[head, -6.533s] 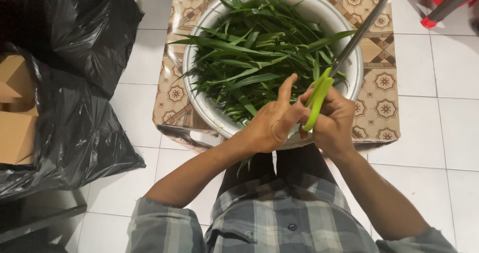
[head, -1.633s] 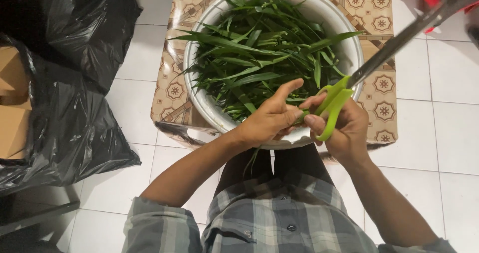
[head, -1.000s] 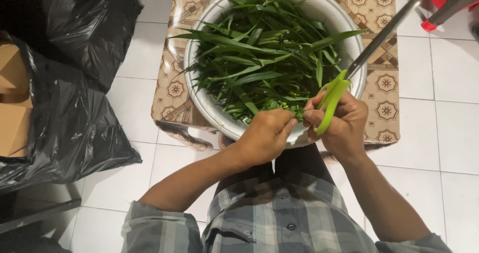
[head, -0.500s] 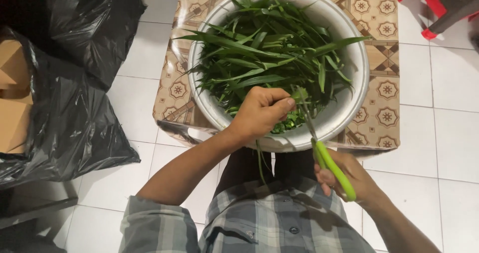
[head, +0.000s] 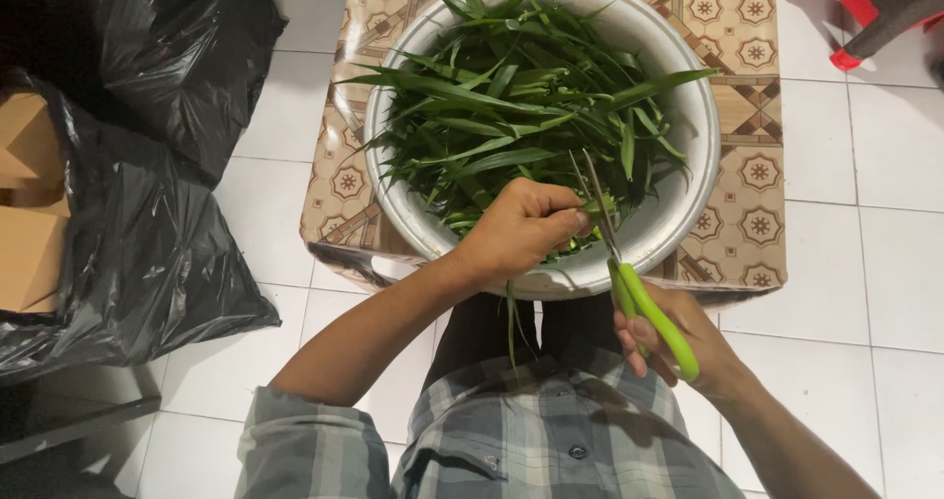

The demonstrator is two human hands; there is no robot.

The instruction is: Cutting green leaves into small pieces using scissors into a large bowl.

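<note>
Presently: left hand (head: pixel 521 229) grip closed on leaf stems (head: pixel 590 207); right hand (head: pixel 678 337) grip closed on scissors (head: pixel 629 273), blades parted. Bowl (head: pixel 688 165) full of uncut leaves.

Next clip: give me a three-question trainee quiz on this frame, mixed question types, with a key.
1. True or false: the scissors have red handles.
2. Which hand holds the scissors? A) left hand B) right hand
3. Fill in: the long green leaves lie in a round pale ______ standing on a patterned tabletop.

Key
1. False; the handles are bright green.
2. B; the left hand pinches a stem at the blades.
3. Bowl.
</note>
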